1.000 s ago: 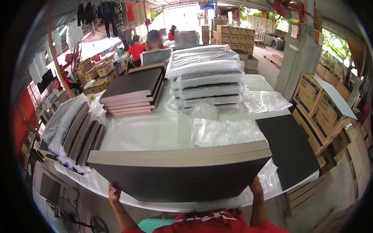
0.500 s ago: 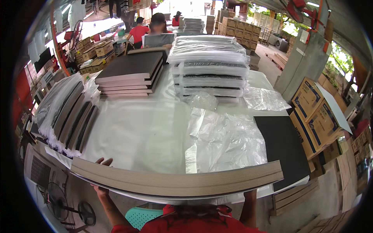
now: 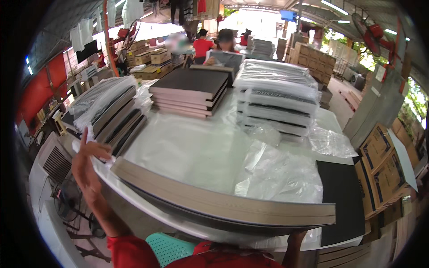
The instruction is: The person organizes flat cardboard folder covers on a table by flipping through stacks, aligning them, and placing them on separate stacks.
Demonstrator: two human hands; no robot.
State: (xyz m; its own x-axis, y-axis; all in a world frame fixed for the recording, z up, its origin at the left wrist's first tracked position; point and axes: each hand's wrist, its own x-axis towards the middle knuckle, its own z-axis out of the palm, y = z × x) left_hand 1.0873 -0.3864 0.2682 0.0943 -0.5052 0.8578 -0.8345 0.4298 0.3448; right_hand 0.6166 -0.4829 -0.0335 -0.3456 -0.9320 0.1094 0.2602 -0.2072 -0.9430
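A long, thick stack of grey-brown layered boards (image 3: pixel 223 203) with a dark near face stands on edge along the table's front. My left hand (image 3: pixel 90 156) is off it, raised beside its left end with the fingers apart and nothing in them. Under the right end, my right hand (image 3: pixel 296 237) holds the stack from the near side; its fingers are hidden behind the boards. Crumpled clear plastic film (image 3: pixel 279 176) lies just beyond the stack. To the right of the film, a flat black sheet (image 3: pixel 342 201) rests on the table.
On the white-covered table (image 3: pixel 187 147) stand a plastic-wrapped pile (image 3: pixel 277 100), black-topped slabs (image 3: pixel 190 85) and leaning wrapped boards (image 3: pixel 107 111). Cartons (image 3: pixel 384 165) are stacked at the right. A green chair (image 3: pixel 170 248) is close to me. A co-worker (image 3: pixel 225 42) is across the table.
My left hand has let go of the stack's left end and risen out to the left. The stack now slants, its left end farther away. The view has turned left.
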